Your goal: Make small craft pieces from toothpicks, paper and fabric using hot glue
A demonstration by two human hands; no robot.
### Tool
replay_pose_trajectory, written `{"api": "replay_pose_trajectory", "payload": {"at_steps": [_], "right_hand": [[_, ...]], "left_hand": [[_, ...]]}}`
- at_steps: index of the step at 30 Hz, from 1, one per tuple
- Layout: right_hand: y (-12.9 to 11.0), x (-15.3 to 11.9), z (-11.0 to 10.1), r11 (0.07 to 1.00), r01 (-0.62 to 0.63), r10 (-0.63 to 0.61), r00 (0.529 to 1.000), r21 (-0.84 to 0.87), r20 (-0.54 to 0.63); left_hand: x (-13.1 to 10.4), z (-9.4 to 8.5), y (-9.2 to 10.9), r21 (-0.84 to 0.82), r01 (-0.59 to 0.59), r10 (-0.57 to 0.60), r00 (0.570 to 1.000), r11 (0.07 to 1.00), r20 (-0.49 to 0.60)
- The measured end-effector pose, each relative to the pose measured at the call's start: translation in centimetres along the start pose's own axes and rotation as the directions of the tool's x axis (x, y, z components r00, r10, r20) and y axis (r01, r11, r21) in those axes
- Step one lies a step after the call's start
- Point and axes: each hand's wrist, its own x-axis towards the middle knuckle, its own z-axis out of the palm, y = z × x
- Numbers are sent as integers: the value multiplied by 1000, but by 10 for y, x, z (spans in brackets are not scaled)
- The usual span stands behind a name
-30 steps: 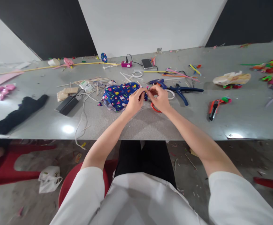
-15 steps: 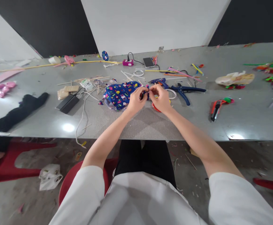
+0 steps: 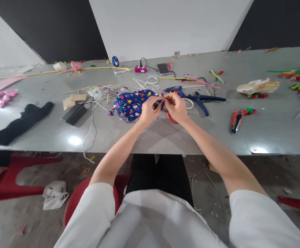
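My left hand (image 3: 150, 112) is closed, with thumb and fingertips pinching a small piece of blue patterned fabric (image 3: 159, 102). Opposite it, my right hand (image 3: 177, 109) pinches the same piece at its right end, fingertips almost touching the left ones. A tiny pale spot shows between the fingertips; its kind is too small to tell. Beside my left hand lies a larger bunched blue cloth (image 3: 128, 105) with colourful figures. Just behind my right hand are a blue glue gun (image 3: 174, 89), a white ring (image 3: 190, 103) and blue-handled pliers (image 3: 201, 100). A red ring (image 3: 171, 118) is partly hidden below the right hand.
Left on the table (image 3: 114, 141) are a black adapter (image 3: 74, 114), wooden sticks and black cloth (image 3: 21, 124). A utility knife (image 3: 237, 122) and a cream-coloured object (image 3: 258, 88) lie right. Farther back are a phone (image 3: 163, 69) and a pink power block (image 3: 140, 69).
The fingertips have shifted slightly on the small fabric piece, and a pale spot now shows between them. More of the red ring is visible. The surrounding things have stayed put.
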Motion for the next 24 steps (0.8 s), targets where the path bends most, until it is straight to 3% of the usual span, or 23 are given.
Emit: {"api": "replay_pose_trajectory", "payload": {"at_steps": [11,24], "right_hand": [[-2,0,0,1000,-24,25,1000,-16,8],[-2,-1,-3,971,99,-105,994,-217,-17]], "left_hand": [[1,-3,4,-11,3,-3,1000,1000,-13],[3,2,-3,-53,53,-56,998,997,-42]]}}
